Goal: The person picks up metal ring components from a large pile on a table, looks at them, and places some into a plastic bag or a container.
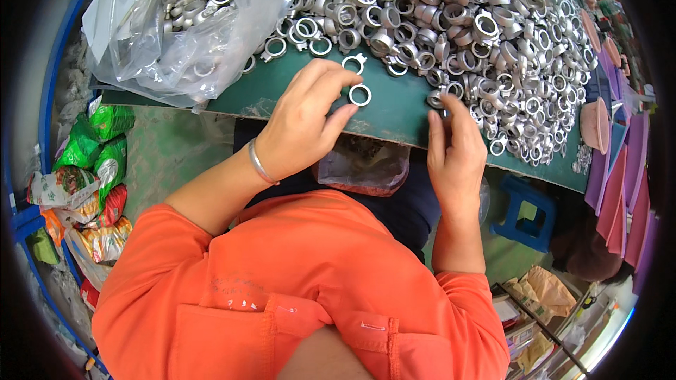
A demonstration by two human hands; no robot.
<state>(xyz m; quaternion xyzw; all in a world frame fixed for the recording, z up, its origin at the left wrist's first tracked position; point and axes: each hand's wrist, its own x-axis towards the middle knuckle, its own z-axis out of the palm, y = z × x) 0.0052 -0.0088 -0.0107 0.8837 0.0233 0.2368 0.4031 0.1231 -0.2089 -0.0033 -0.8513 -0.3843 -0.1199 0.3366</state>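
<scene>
My left hand (304, 114) is over the green tabletop, thumb and fingertips closed on a small silver metal ring (360, 95) with a lug. Just beyond that ring lies another metal ring (353, 63), flat on the table. At the near edge of a large heap of similar metal rings (486, 24) is my right hand (456, 148). Its thumb and index finger are slightly apart, their tips beside a darker ring (435, 100). No ring shows clearly gripped there.
A clear plastic bag (190, 42) with more rings stands at the table's left. An open plastic-lined container (362, 165) sits below the front edge of the green table (394, 116). Right are a blue stool (524, 212) and pink and purple bins (620, 183); colourful packages (105, 169) lie left.
</scene>
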